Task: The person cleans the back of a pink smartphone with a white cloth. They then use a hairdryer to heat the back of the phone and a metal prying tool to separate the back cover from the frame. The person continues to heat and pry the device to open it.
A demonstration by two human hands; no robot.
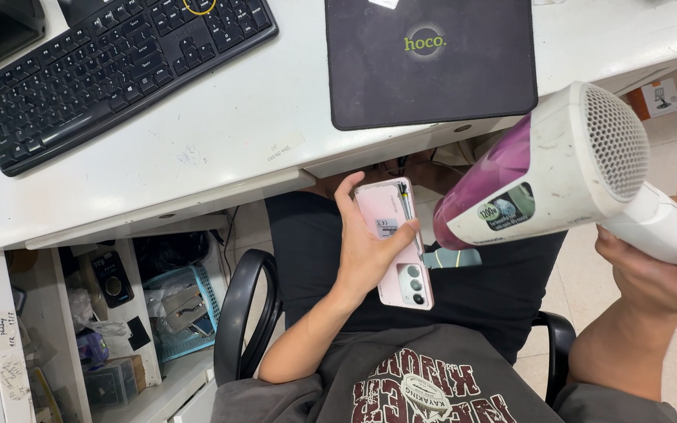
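Pink phone [396, 244] near desk edge [197, 205] — dryer [542, 176] beside.

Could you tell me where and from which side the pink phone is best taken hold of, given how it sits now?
Probably by its long edges near the middle, from its bare right side. The pink phone lies back-up in the left hand, whose fingers wrap the left edge, while the hair dryer points at its top.

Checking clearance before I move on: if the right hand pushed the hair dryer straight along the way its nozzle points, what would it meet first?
Probably the pink phone in the left hand; the hair dryer, held by the right hand, aims its purple nozzle at it, though depth is unclear.
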